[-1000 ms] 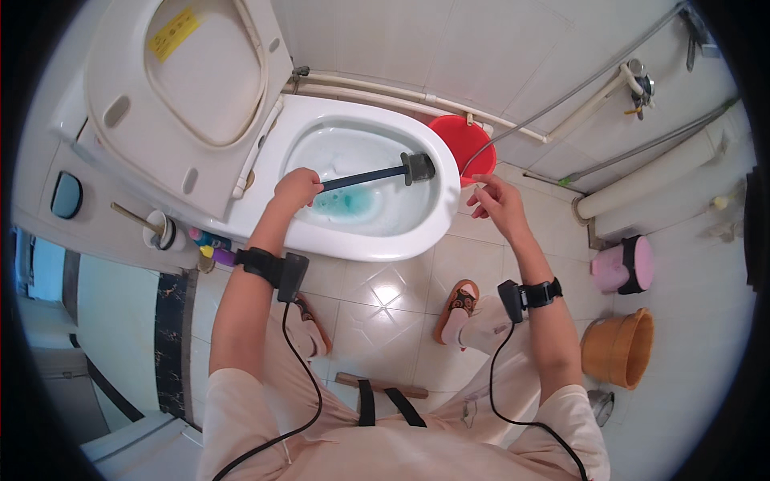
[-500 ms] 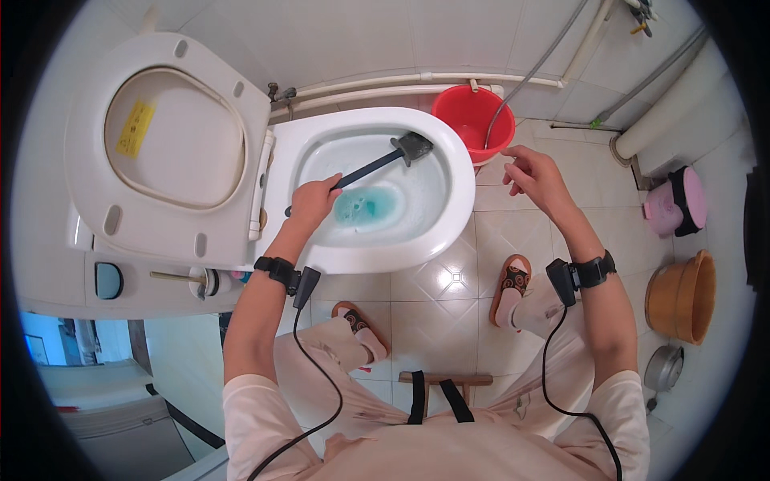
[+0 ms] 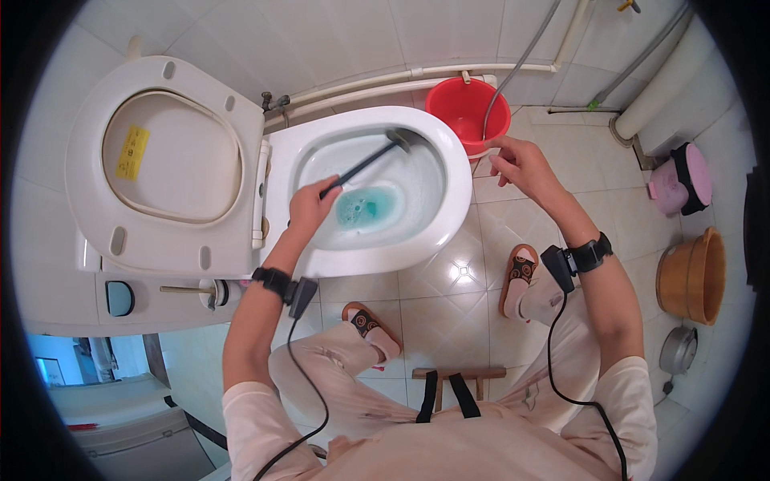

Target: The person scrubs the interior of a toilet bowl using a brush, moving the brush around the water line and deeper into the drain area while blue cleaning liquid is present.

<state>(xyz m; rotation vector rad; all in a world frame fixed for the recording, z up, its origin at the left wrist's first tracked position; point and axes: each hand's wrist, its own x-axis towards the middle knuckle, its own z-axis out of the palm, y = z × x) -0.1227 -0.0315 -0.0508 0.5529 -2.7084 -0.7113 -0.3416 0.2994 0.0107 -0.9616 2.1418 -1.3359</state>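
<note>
My left hand [image 3: 310, 204] is closed round the dark blue handle of a toilet brush [image 3: 369, 167], over the left part of the white toilet bowl [image 3: 361, 118]. The grey brush head is at the inner wall on the far right side of the bowl. Blue-green liquid [image 3: 367, 208] lies at the bottom, below the handle. Beside the near rim of a red bucket [image 3: 449, 108], my right hand [image 3: 521, 170] is held up with thumb and index finger apart and the other fingers bent. I see nothing in it.
The toilet seat and lid [image 3: 170, 168] stand raised at left. A grey hose [image 3: 531, 50] runs down into the bucket. Along the right wall are a pink bin [image 3: 680, 178], a wooden tub [image 3: 691, 276] and a metal pot [image 3: 678, 350]. A wooden stool [image 3: 473, 373] stands below me.
The brush head has shifted slightly left and turned within the bowl, still in my left hand. My right hand has moved a little left and up.
</note>
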